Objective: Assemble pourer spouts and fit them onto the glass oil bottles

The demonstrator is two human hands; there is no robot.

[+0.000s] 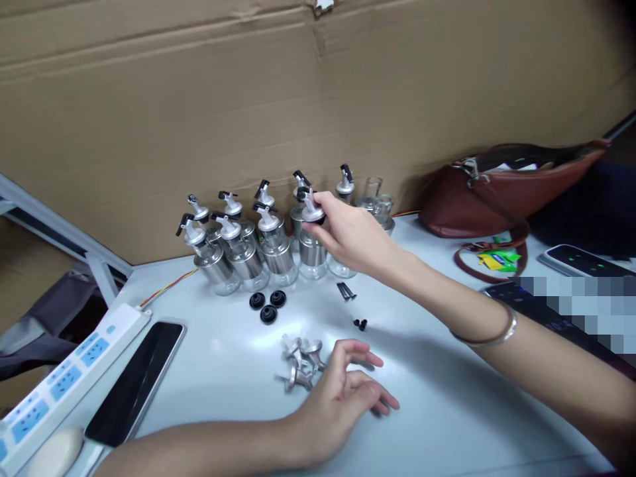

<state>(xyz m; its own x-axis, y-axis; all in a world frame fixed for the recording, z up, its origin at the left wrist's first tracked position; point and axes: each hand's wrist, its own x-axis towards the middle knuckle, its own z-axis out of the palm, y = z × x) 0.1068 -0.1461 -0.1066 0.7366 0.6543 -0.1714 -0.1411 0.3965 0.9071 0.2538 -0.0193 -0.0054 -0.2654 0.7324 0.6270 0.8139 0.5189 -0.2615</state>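
My right hand (355, 235) pinches a silver pour spout (312, 211) with a black flap at the mouth of a glass bottle (313, 255) that has a steel band. Whether the spout is fully seated is hidden by my fingers. Around it stand several like bottles (278, 262) in rows, topped with similar spouts. My left hand (338, 401) holds nothing, its fingers apart over the table. Beside it lies a small heap of bare metal spout bodies (301, 361). Farther back are three black rubber stoppers (269, 314), some thin black pins (346, 291) and tiny black caps (361, 324).
A cardboard wall (199, 119) rises behind the bottles. Bottles without spouts (382, 205) stand at the right of the rows, near a brown leather bag (497, 192). At left are a power strip (74, 371), a phone (136, 381) and a white mouse-like object (57, 454).
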